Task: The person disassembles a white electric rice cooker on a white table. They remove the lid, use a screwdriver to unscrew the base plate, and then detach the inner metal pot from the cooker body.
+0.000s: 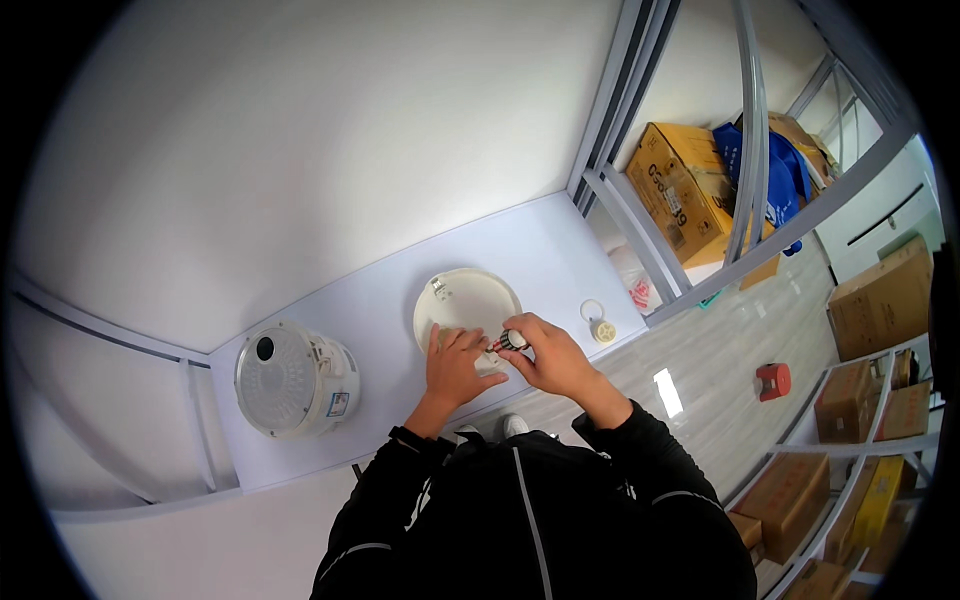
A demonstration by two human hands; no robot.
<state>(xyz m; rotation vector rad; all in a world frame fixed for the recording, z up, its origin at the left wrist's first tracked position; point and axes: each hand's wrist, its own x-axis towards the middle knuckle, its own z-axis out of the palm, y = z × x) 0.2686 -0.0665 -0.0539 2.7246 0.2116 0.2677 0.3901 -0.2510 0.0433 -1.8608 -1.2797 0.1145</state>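
A round cream-white shallow cover (482, 296), with a small metal clip inside its far-left rim, lies on a pale tabletop (380, 290). My left hand (455, 365) rests on the near part of the cover, fingers stretched out. My right hand (553, 358) is closed round a short tool (512, 341) with a dark, ribbed, light-striped handle and a red part pointing left. It looks like a stubby screwdriver, but its tip is hidden close to my left fingertips, over the cover's near right side.
On the left stands a white cylindrical appliance body (290, 380) with a perforated top and a dark hole. A cream ring (592, 310) and a small round cap (603, 332) lie right of the cover. Grey frame posts (640, 235) border the table; beyond are cartons (680, 190) and a red stool (773, 381).
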